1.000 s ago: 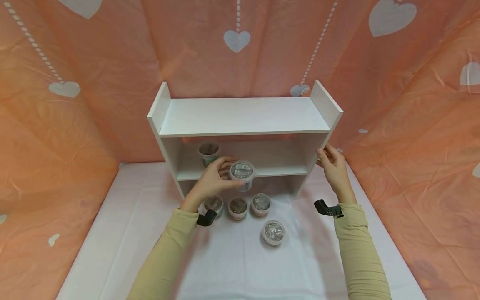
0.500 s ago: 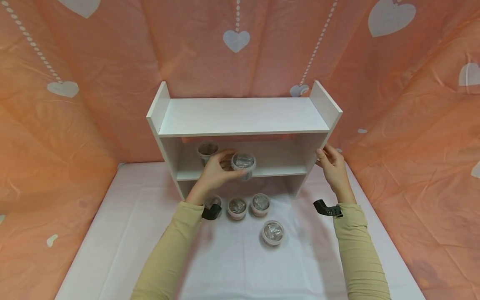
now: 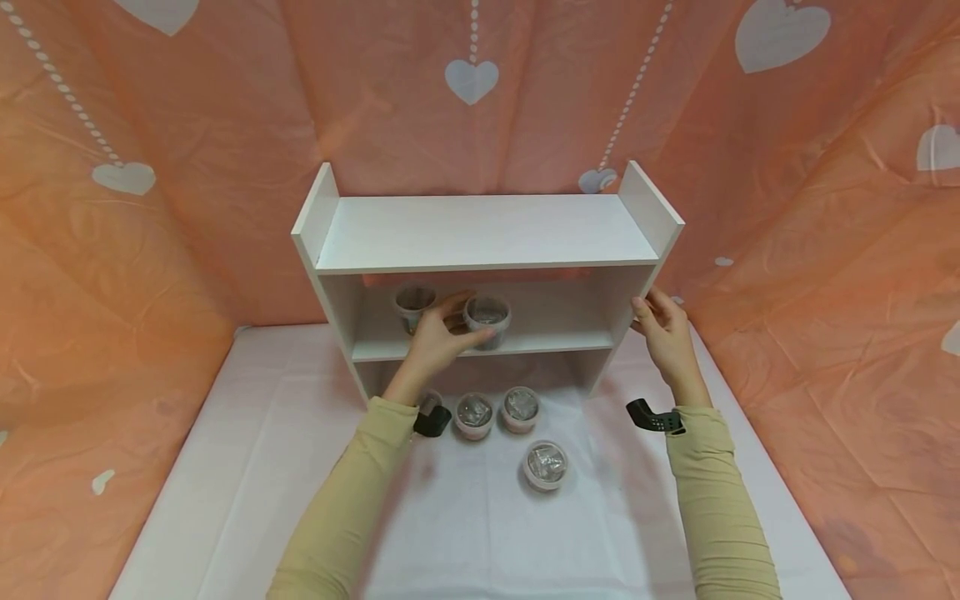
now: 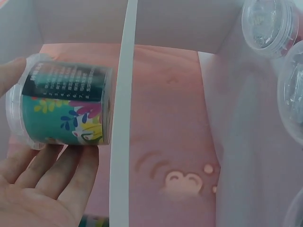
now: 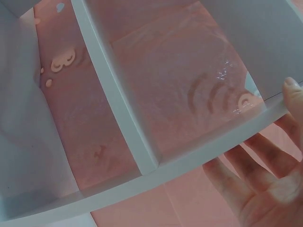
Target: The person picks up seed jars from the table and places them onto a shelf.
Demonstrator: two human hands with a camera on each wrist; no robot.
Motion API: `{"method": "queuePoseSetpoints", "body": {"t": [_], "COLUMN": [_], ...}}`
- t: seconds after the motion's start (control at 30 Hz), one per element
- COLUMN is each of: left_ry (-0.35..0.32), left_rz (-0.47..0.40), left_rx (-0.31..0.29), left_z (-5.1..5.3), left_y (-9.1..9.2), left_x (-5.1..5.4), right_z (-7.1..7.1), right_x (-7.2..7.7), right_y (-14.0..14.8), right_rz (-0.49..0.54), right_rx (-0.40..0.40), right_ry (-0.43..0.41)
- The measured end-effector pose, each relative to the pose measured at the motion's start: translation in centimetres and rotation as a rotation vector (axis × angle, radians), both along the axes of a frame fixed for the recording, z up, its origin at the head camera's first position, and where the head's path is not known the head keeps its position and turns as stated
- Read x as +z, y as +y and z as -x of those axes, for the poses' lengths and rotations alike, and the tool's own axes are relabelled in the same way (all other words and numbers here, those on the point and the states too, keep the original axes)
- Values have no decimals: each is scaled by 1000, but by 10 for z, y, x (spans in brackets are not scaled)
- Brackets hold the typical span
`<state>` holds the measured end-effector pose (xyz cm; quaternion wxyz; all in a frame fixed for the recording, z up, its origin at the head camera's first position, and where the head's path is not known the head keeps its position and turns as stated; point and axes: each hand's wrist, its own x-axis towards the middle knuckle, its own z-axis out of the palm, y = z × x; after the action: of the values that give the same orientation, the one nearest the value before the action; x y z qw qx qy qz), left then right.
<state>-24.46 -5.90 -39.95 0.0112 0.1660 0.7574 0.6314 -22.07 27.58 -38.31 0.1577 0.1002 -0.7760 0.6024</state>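
My left hand (image 3: pixel 437 340) holds a clear lidded tub (image 3: pixel 489 315) at the middle board of the white shelf unit (image 3: pixel 487 232). A teal label with bright leaves and a dark text panel wraps this tub in the left wrist view, thumb on one side and fingers on the other. Its base is right by the board (image 4: pixel 122 113); whether they touch I cannot tell. Left of that hand, a second tub (image 3: pixel 414 302) stands on the same board. My right hand (image 3: pixel 667 343) grips the unit's right side panel (image 5: pixel 199 158), thumb at the edge and fingers along the outside.
Several similar tubs stand on the white-covered table before the unit, among them a middle one (image 3: pixel 474 415), one to its right (image 3: pixel 521 408) and a nearer one (image 3: pixel 546 465). My left wrist partly hides another tub (image 3: pixel 429 402). A pink-orange curtain (image 3: pixel 390 108) hangs behind.
My left hand has carried its tub up and inward, from in front of the middle board to over it. The right hand has stayed on the side panel.
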Motion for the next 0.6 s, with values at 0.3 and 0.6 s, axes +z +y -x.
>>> {"method": "queuePoseSetpoints", "body": {"t": [0.3, 0.6], "left_ry": [21, 65], "left_rz": [-41, -45], "left_rx": [29, 29], "left_z": [6, 11], "left_y": [3, 7], "left_x": [-2, -2], "right_z": [1, 7], "right_x": [-2, -11], "right_y": [2, 7], "right_rz": [17, 9], "right_rx": [20, 12], "right_ry": [10, 11]}}
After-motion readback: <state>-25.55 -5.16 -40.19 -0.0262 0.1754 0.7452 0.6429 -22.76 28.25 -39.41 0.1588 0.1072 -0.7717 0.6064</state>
